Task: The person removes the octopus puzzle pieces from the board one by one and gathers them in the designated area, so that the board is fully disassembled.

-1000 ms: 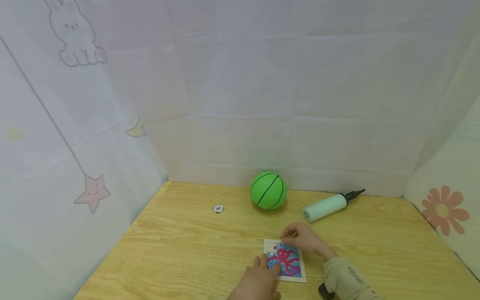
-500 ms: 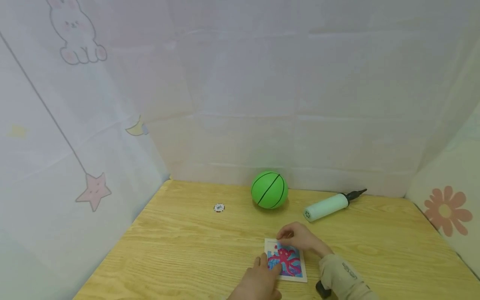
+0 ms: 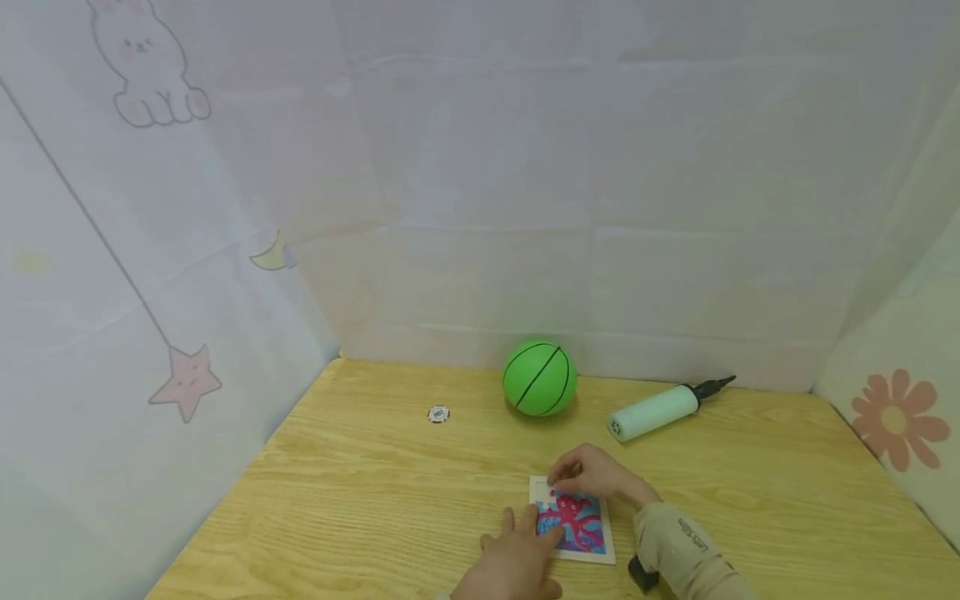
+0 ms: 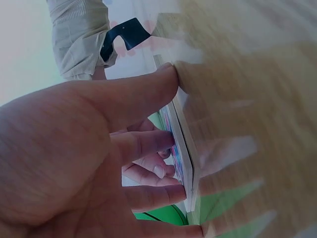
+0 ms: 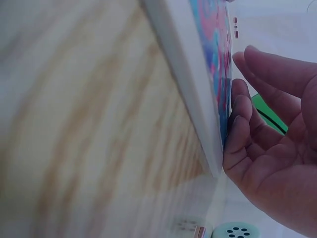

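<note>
A small jigsaw puzzle (image 3: 573, 525) with a pink octopus on blue lies flat on the table in a pale frame, with a pale gap at its upper left. My left hand (image 3: 513, 554) rests at its left side, fingers spread; the left wrist view shows the thumb (image 4: 166, 82) and fingertips along its edge. Over the puzzle's top edge is my right hand (image 3: 592, 473), thumb and forefinger brought close together near the upper left corner. In the right wrist view its other fingers (image 5: 240, 131) curl against the picture. I cannot tell whether a piece is between the fingertips.
Behind the puzzle stands a green ball (image 3: 540, 378) with black lines. A pale green hand pump (image 3: 654, 412) with a black nozzle lies at the back right. A round chip (image 3: 438, 414) lies further left on the wooden table (image 3: 352, 500). Printed cloth (image 3: 480, 208) hangs behind.
My right hand has slid a little left along the puzzle's top edge, towards the upper left corner. The fingers of my left hand have spread wider. The puzzle has stayed in place.
</note>
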Tool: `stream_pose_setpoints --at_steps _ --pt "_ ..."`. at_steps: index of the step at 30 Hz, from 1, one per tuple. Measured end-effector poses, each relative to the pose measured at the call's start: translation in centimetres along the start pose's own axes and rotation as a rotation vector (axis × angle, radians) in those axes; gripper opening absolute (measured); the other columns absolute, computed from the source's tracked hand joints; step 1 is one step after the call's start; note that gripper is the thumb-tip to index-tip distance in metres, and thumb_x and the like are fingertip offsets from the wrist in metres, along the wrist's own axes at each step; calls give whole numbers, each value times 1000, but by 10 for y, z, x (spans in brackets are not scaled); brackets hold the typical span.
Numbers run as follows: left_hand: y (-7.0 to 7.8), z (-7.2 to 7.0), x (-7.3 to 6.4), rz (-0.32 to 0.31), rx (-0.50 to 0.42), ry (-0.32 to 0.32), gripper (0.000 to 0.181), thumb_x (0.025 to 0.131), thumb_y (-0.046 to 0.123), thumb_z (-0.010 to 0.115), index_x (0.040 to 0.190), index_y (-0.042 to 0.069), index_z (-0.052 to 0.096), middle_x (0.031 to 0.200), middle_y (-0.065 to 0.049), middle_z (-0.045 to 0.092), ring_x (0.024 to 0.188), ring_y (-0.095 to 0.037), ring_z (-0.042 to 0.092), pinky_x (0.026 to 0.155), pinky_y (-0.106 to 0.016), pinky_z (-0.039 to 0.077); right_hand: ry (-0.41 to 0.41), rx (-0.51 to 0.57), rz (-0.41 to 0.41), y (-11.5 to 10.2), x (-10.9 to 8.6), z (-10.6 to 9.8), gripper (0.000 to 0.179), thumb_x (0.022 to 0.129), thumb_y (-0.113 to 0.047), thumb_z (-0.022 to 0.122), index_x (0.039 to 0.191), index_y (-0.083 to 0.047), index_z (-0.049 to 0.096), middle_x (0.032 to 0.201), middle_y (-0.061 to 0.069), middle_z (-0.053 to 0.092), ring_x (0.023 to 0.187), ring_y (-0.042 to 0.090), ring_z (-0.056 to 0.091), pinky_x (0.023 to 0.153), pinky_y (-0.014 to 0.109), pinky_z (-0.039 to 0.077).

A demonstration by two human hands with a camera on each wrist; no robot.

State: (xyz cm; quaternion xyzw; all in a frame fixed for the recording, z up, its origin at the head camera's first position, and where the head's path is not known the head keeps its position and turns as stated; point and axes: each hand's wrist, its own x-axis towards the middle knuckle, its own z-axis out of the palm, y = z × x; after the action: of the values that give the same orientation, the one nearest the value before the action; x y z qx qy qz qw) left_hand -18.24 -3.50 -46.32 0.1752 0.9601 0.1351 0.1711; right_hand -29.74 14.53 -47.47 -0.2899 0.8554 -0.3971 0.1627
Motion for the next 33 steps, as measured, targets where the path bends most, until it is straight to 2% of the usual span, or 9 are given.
stream_pose_setpoints --at_steps 12,19,28,33 --pt "0 1 1 -11 -8 -10 61 77 40 78 132 32 54 144 -14 39 128 -50 37 80 -73 41 -29 -19 8 3 2 0 8 89 -14 68 91 -9 74 83 -5 67 76 10 57 69 28 48" --pt "-2 3 1 -8 2 13 61 76 40 78 132 31 55 142 -18 40 127 -50 39 79 -72 42 -31 -17 0 0 0 -1 8 89 -12 67 90 -7 74 83 -5 67 74 8 56 68 25 47" --pt "-3 2 -1 9 0 18 61 77 40 77 132 31 54 141 -18 39 127 -50 39 77 -72 43 -8 -47 0 -3 -1 0 7 87 -7 68 89 -10 74 87 -2 67 84 13 57 77 36 49" --pt "-2 3 0 5 9 11 60 77 41 77 132 32 54 141 -17 39 127 -50 39 77 -72 43 -13 -30 -18 0 0 0 9 85 -3 69 89 -10 73 85 0 66 80 13 56 73 32 47"
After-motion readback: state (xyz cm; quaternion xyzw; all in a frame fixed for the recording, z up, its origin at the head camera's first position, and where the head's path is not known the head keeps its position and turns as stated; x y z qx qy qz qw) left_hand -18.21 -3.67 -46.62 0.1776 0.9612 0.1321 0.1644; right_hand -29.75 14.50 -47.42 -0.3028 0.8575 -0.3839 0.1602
